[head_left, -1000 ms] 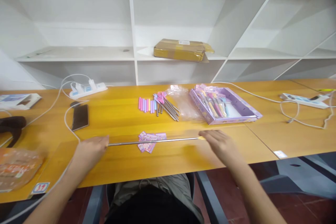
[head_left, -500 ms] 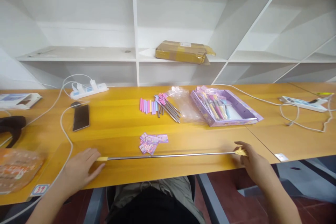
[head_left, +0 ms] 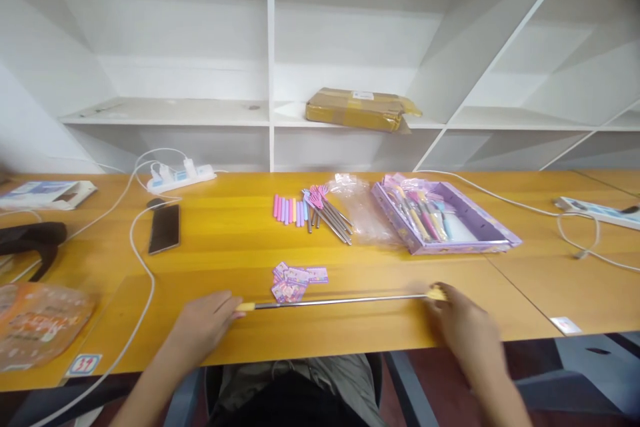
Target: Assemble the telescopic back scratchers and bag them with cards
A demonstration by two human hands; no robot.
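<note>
The thin metal rod [head_left: 345, 300] runs left to right over the near part of the surface [head_left: 380, 332], its yellow handle [head_left: 246, 307] gripped in the left hand [head_left: 207, 323], its yellow head [head_left: 437, 294] in the curled right hand [head_left: 469, 330] (slightly blurred), neither hand nearer.

The left hand [head_left: 206, 323] at lower left and the blurred right hand [head_left: 469, 327] at lower right curl in grips, forearms [head_left: 161, 375] angled inward from the bottom edge.

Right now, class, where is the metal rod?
In the head view, the metal rod stretches across the lower centre, between the left hand and right hand, below the purple cards.
</note>
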